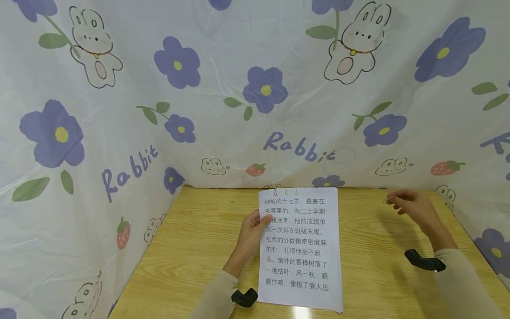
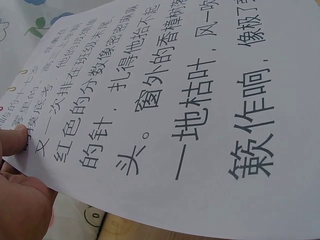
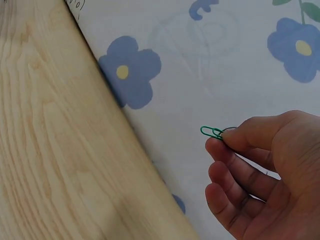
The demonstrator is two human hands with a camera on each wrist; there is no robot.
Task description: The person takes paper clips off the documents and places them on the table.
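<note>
My left hand (image 1: 252, 230) grips a white printed paper (image 1: 300, 248) by its left edge, thumb on the front and fingers behind. The paper is held up facing me, with rows of large Chinese characters. Along its top edge sit three paper clips (image 1: 285, 191), toward the left corner; yellow ones show in the left wrist view. Off to the right, my right hand (image 1: 412, 210) is raised over the table. In the right wrist view, its thumb and index finger pinch a green paper clip (image 3: 210, 132), and a darker wire loop shows beside it at the fingertips.
A light wooden table (image 1: 203, 235) lies beneath both hands. White cloth (image 1: 223, 115) with purple flowers, rabbits and strawberries hangs behind it and along both sides. Each wrist wears a black strap-like device, such as the one on the left wrist (image 1: 245, 297).
</note>
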